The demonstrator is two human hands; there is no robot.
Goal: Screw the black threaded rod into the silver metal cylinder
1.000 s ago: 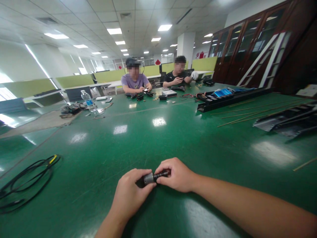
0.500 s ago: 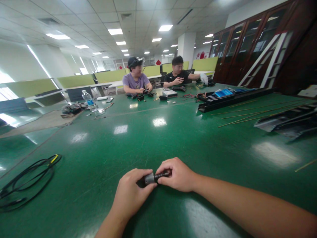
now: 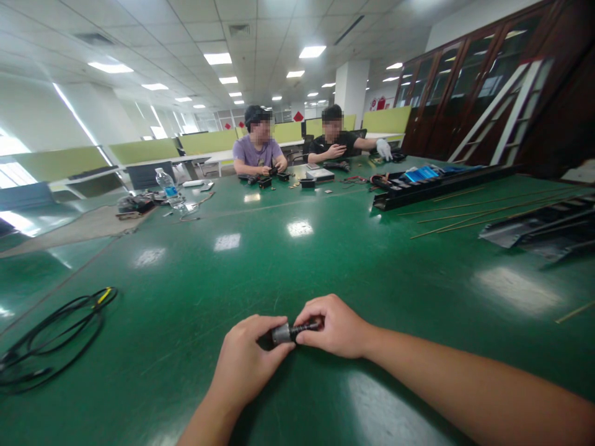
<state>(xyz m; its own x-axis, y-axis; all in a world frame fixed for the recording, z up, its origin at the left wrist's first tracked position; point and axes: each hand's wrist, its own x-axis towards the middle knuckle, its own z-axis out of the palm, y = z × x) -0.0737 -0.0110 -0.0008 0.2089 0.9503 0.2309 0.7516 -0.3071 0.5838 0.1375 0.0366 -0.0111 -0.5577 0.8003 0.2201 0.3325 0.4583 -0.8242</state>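
Observation:
Both my hands meet low over the green table (image 3: 297, 266), near its front edge. My left hand (image 3: 246, 362) is closed round the grey metal end of a small cylindrical part (image 3: 281, 333). My right hand (image 3: 337, 327) pinches the thin black end of the same part (image 3: 307, 326), fingers curled over it. The part lies roughly level between the two hands, mostly covered by fingers.
A coil of black cable (image 3: 51, 337) lies at the left. Long black trays (image 3: 418, 183) and thin rods (image 3: 469, 217) lie at the right, with dark metal pieces (image 3: 539, 232). Two people sit at the far end among small parts; a water bottle (image 3: 170, 192) stands far left.
My hands and the part have stayed nearly still. At the far end, one person's gloved hand has reached out to the right.

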